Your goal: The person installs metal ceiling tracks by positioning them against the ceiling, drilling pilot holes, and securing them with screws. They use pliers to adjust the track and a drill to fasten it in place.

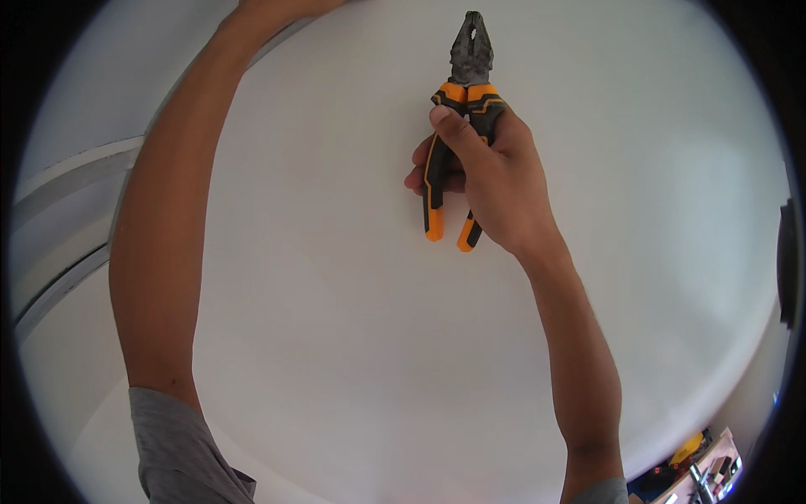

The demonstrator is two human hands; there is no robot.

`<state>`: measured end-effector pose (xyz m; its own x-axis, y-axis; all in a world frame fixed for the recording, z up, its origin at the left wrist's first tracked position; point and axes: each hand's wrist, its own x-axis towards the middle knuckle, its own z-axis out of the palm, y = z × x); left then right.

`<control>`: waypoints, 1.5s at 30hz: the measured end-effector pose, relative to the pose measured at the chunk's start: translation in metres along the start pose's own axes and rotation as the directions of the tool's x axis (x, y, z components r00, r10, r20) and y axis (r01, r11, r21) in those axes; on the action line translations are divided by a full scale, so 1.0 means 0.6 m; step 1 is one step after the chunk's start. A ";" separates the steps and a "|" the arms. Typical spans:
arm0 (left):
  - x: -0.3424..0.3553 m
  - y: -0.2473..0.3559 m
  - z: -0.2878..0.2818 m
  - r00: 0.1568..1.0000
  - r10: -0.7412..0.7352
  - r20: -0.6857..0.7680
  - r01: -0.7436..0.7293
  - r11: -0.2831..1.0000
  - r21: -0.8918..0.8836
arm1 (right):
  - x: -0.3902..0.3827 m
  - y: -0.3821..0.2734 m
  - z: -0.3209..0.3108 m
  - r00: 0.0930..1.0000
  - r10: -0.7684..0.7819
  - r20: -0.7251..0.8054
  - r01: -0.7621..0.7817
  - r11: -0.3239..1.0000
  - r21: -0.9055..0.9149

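My right hand (491, 172) is wrapped round the handles of a pair of pliers (470, 63) with black and orange grips and a dark, worn metal head. The pliers are upright in the picture against a white surface (353, 269), with their jaws toward the top. My left arm reaches up along the left side, and my left hand (277, 8) is at the top edge beside a pale frame edge; its fingers are mostly cut off by the picture's edge.
Pale frame rails (71, 172) run along the left. At the lower right, beyond the white surface, a small tabletop (714, 458) bears assorted items, with a yellow object (688, 445) beside it. A dark object (785, 260) shows at the right rim.
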<state>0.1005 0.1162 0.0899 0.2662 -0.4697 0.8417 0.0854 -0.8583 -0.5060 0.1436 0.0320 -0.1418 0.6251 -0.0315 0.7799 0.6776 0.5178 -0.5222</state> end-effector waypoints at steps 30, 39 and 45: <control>0.016 0.017 -0.035 0.973 0.117 -0.200 -0.127 0.991 -0.038 | -0.007 -0.009 0.012 0.995 -0.067 0.069 0.068 0.998 -0.009; 0.037 -0.019 -0.020 0.908 0.331 -0.258 -0.369 0.922 -0.116 | -0.012 -0.001 0.007 0.986 -0.164 0.019 0.165 0.978 -0.128; -0.038 -0.106 -0.051 0.903 0.393 -0.173 -0.410 0.909 -0.078 | -0.048 0.004 0.043 0.977 -0.195 -0.084 0.166 0.948 -0.273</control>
<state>0.0595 0.1753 0.1085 0.1076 -0.7971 0.5942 -0.1066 -0.6035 -0.7902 0.1171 0.0563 -0.1565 0.5112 -0.2037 0.8350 0.8514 0.2526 -0.4597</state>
